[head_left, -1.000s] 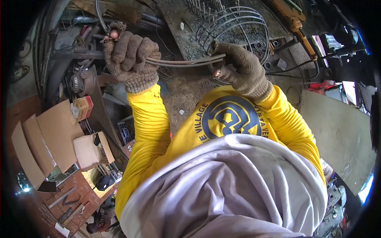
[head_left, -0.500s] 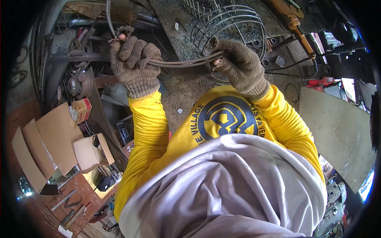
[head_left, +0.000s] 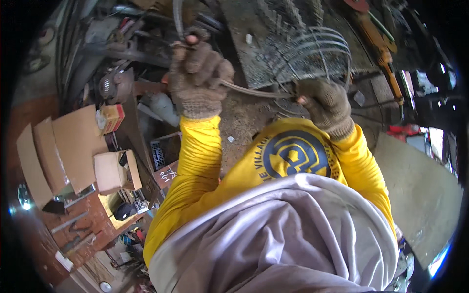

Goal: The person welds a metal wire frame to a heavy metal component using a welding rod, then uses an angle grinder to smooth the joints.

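My left hand [head_left: 199, 78], in a worn brown knit glove, is closed round a bundle of thin curved metal rods [head_left: 256, 92]. A bare fingertip pokes out of the glove. One stretch of the rods rises from this hand past the top edge of the view; another runs across to my right hand [head_left: 324, 105]. That hand, gloved alike, is closed on the rods with its thumb and fingers. Where the rods end is hidden in the gloves. Just beyond my right hand, a round wire frame of several hoops [head_left: 337, 40] lies on a dark metal worktable [head_left: 240, 43].
An orange angle grinder [head_left: 382, 54] lies at the far right, its cord trailing down. Upright metal pins [head_left: 293, 13] stand on the worktable. Open cardboard boxes [head_left: 74, 155] sit at left, above hand tools on a reddish board [head_left: 53, 244]. A greyish sheet [head_left: 417, 190] leans at right.
The whole view has swung, so hands and surroundings sit further right. Both hands keep their hold on the rods. The stretch between them now looks narrower, its rods closer together.
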The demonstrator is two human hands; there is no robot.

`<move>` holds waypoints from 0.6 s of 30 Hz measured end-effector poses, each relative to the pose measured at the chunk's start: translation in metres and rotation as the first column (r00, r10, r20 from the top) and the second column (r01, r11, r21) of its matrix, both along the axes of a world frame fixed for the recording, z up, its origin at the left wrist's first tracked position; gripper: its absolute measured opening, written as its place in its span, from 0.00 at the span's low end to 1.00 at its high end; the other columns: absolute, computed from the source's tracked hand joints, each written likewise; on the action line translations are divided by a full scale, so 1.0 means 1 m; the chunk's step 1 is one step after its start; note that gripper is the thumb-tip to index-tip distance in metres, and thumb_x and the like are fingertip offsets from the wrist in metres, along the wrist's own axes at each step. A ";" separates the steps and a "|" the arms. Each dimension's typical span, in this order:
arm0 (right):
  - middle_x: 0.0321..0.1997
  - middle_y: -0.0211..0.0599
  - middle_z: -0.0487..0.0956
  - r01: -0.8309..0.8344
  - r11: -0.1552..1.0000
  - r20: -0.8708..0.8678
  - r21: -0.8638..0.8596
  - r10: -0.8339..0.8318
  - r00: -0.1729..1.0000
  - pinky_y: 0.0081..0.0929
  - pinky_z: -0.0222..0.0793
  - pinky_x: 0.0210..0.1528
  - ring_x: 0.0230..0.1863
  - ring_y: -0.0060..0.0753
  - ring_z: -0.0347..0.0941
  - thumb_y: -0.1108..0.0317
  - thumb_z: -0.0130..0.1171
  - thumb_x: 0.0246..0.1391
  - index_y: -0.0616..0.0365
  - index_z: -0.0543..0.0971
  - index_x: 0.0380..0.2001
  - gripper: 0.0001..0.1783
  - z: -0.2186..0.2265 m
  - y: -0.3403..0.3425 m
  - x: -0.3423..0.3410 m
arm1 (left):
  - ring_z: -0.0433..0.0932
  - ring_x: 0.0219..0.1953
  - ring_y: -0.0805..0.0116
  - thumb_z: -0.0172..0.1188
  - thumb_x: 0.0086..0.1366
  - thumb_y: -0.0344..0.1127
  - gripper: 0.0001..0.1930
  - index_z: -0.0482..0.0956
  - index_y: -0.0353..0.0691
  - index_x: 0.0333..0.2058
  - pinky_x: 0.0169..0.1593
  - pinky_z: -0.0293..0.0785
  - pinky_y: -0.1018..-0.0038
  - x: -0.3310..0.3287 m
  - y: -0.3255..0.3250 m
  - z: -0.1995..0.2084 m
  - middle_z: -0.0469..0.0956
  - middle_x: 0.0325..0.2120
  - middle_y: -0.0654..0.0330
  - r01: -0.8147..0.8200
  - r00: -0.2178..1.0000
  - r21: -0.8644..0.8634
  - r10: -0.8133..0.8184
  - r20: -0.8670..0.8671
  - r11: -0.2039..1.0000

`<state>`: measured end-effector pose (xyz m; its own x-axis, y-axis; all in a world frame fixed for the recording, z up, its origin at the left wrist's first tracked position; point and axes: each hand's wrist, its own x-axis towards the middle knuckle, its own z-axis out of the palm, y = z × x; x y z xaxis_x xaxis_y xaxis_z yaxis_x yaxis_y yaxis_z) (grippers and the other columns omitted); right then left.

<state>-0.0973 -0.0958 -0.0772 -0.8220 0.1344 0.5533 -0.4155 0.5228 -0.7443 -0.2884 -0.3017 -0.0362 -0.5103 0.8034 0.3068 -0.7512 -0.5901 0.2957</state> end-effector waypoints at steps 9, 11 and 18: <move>0.30 0.42 0.82 0.042 0.998 0.007 0.041 -0.042 0.999 0.34 0.74 0.31 0.29 0.47 0.79 0.73 0.68 0.47 0.58 0.82 0.40 0.14 -0.010 -0.003 0.007 | 0.68 0.20 0.78 0.48 0.74 0.42 0.17 0.70 0.35 0.52 0.23 0.62 0.76 0.005 0.002 -0.002 0.72 0.23 0.66 -0.039 0.999 -0.008 0.040 0.014 0.999; 0.30 0.42 0.82 0.040 0.997 0.026 0.066 -0.042 0.999 0.35 0.73 0.30 0.29 0.47 0.79 0.72 0.68 0.47 0.57 0.82 0.41 0.15 -0.011 -0.002 0.008 | 0.68 0.19 0.77 0.47 0.74 0.42 0.17 0.70 0.36 0.52 0.24 0.62 0.75 0.006 0.002 0.002 0.73 0.24 0.65 -0.086 0.996 -0.053 0.086 -0.003 0.995; 0.30 0.41 0.81 0.053 0.990 0.013 0.129 -0.055 0.998 0.36 0.72 0.29 0.28 0.47 0.79 0.69 0.68 0.47 0.54 0.82 0.40 0.15 -0.011 -0.008 0.007 | 0.66 0.17 0.78 0.46 0.75 0.41 0.16 0.70 0.40 0.54 0.21 0.61 0.75 0.005 -0.004 -0.003 0.72 0.22 0.67 -0.144 0.989 -0.098 0.139 -0.057 0.985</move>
